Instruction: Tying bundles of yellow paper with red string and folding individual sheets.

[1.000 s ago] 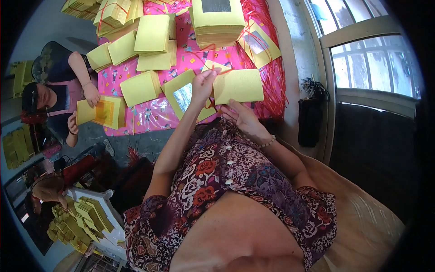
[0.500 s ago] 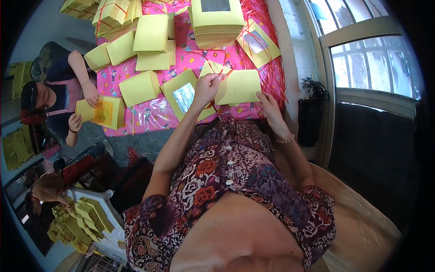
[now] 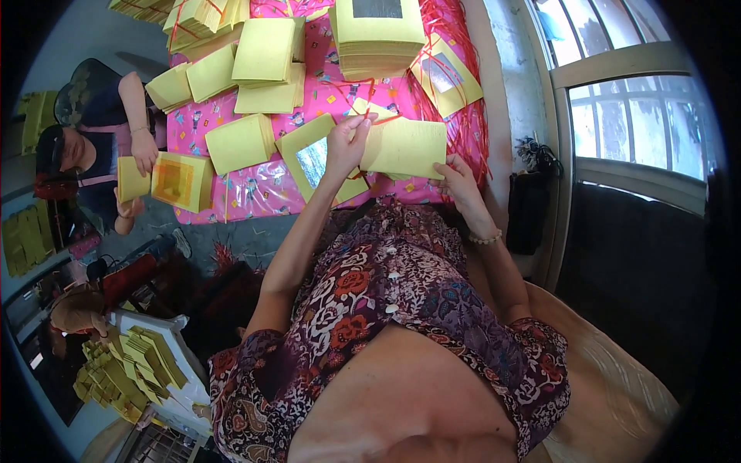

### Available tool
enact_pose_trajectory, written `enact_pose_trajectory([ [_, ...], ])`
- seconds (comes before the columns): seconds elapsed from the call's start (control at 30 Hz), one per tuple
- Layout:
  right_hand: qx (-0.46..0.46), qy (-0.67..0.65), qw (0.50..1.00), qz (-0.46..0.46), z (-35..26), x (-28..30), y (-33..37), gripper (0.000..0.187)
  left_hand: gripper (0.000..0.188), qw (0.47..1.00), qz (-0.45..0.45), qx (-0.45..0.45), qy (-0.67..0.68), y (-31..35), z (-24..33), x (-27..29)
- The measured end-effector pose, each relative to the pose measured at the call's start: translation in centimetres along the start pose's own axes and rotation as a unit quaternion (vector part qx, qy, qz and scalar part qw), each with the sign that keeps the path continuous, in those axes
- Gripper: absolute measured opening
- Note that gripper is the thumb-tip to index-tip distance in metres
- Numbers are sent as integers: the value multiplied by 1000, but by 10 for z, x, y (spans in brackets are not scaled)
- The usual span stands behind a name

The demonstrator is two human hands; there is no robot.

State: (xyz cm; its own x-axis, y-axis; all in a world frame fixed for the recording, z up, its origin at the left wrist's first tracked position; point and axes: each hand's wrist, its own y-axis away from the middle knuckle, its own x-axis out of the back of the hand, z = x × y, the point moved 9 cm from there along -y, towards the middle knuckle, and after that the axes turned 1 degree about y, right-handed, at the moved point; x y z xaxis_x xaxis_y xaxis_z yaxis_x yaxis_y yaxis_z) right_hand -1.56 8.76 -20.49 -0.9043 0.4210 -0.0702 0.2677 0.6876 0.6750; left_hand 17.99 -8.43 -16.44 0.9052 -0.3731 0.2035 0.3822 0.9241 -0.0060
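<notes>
Your left hand (image 3: pixel 349 147) pinches a red ribbon (image 3: pixel 389 119) while your right hand (image 3: pixel 461 185) holds a yellow paper bundle (image 3: pixel 407 148)

The bundle is close to the near edge of the pink-covered worktop (image 3: pixel 189 127), toward its near right corner; whether it rests on the surface or is raised, you cannot tell from this view. Your left hand is closed, fingertips together on the ribbon at the bundle's upper left corner; your right hand grips the bundle's lower right corner, thumb on top.

Left of your left wrist lies a yellow sheet with a silver patch (image 3: pixel 310 157); beyond it, toward the left edge, stands a low yellow stack (image 3: pixel 241 145); a tall yellow stack (image 3: pixel 378 50) stands toward the far edge; loose red strands (image 3: pixel 469 139) run along the right edge; at the near left corner, a co-worker's hand (image 3: pixel 143 150) touches yellow paper with an orange square (image 3: pixel 176 182).
</notes>
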Motion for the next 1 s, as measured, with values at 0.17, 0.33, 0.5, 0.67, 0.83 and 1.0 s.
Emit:
enact_pose_trajectory([
  [0.17, 0, -21, 1000, 3, -9, -12, 9, 15, 25, 973, 2, 115, 201, -2, -18, 6],
  [0.33, 3, -46, 999, 9, -11, -25, 10, 17, 25, 965, -4, 124, 232, -10, -20, 13],
  [0.5, 24, -82, 996, 13, -8, -34, 10, 17, 26, 963, -23, 128, 234, -12, -15, 17],
  [0.67, 38, -122, 992, 18, -7, -40, 10, 17, 27, 969, -39, 123, 210, -13, -11, 20],
  [0.83, 24, -106, 994, -5, -3, -47, 9, 20, 27, 966, -35, 123, 224, -13, -11, 23],
  [1.0, 16, -65, 998, 9, -1, -48, 11, 22, 27, 968, -35, 133, 211, -13, -13, 25],
])
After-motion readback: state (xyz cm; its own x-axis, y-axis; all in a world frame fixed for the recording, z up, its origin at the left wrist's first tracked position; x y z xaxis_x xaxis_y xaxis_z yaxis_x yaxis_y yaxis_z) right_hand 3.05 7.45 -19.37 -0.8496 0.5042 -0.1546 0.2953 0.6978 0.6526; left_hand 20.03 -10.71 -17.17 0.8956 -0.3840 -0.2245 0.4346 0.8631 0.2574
